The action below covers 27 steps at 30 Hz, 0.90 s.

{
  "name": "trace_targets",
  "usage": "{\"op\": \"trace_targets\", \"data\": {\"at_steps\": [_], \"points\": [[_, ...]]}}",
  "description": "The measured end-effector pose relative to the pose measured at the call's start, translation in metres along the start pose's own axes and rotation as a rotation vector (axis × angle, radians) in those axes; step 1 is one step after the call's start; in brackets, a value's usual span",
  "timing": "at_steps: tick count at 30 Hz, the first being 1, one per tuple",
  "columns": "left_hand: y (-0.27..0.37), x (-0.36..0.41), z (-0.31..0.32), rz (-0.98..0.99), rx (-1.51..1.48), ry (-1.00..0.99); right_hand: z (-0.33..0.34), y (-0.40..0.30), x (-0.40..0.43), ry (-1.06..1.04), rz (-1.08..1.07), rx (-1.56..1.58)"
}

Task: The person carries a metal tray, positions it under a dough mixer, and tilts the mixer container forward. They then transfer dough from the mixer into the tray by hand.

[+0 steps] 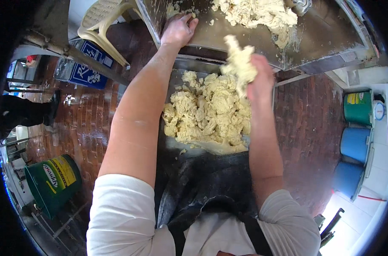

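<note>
My right hand [261, 78], blurred by motion, grips a ragged lump of pale yellow dough [240, 64] above a metal tray [170, 145]. A large heap of torn dough [210, 110] fills most of that tray in front of my dark apron. My left hand [180, 30] is on the near left corner of a brown metal worktop [245, 40], beside small dough scraps; its fingertips are partly hidden. More dough [257, 12] is piled at the far side of this worktop, with one end drooping towards me.
A cream plastic chair [99, 27] and a blue box [91, 65] stand at upper left. Near a person's dark-clad leg [27, 110] is a green bucket [55, 184]. Along the right wall are another green bucket [358, 108] and two blue containers [355, 144]. The brick-patterned floor [78, 128] looks wet.
</note>
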State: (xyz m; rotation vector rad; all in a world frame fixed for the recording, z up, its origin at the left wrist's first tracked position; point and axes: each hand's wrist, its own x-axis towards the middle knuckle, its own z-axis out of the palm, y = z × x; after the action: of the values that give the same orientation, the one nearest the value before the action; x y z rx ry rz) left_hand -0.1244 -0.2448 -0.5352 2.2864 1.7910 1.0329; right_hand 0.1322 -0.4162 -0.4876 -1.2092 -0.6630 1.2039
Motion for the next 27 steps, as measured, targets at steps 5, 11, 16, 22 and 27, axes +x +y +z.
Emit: {"op": "trace_targets", "data": {"at_steps": [5, 11, 16, 22, 27], "points": [[0.022, 0.0, 0.004, -0.029, -0.113, -0.014, 0.035, 0.071, -0.008, -0.474, 0.093, -0.542], [-0.002, -0.011, -0.002, -0.02, -0.04, -0.009, 0.055, -0.029, -0.048, -0.347, -0.509, -0.715], [0.004, -0.005, -0.003, 0.005, -0.012, 0.002, 0.085, -0.133, 0.04, 0.14, -1.127, -1.497], [0.01, 0.0, 0.002, 0.009, -0.005, 0.009, 0.033, -0.093, 0.162, -0.2, -1.065, -1.374], [0.007, 0.0, 0.001, -0.002, -0.039, -0.009, 0.03, -0.079, 0.166, -0.184, -0.984, -1.123]]}}
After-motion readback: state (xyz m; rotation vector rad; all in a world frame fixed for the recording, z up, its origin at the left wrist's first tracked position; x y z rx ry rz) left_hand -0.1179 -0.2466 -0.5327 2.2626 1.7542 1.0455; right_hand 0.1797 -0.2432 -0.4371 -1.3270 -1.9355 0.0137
